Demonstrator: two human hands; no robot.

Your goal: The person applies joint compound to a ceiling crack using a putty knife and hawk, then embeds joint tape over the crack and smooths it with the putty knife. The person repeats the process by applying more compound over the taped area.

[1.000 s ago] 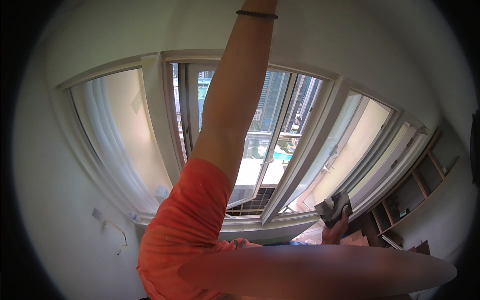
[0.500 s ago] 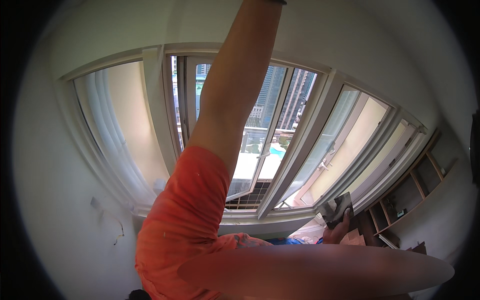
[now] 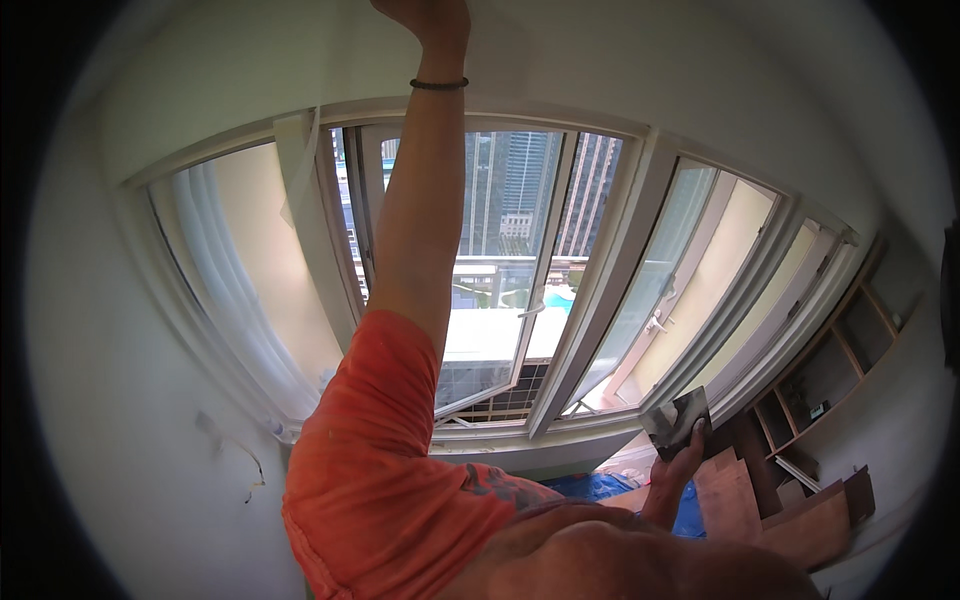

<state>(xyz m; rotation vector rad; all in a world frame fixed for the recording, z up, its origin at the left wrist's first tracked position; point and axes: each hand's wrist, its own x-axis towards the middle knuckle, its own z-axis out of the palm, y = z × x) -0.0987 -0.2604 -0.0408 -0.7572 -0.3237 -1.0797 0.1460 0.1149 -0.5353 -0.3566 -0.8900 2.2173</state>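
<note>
My left arm, in an orange sleeve, reaches up to the pale surface above the windows. A dark bracelet circles its wrist. Only part of my left hand shows at the top edge; its fingers are cut off, so what they hold or touch is hidden. Low on the right, my right hand grips a flat rectangular plate with a smooth surface in dark and light grey. The thumb lies over the plate's face near its right edge. A large patch of bare skin fills the bottom centre.
Past my raised arm stands a tilted-open window, with tall buildings outside. A sheer curtain hangs at the left. Wires stick out of the left wall. At the right are wooden shelves, brown boards and blue sheeting.
My left arm has swung leftward and lower in the picture, so its wrist and part of the hand now show. My right hand keeps the plate, almost in place.
</note>
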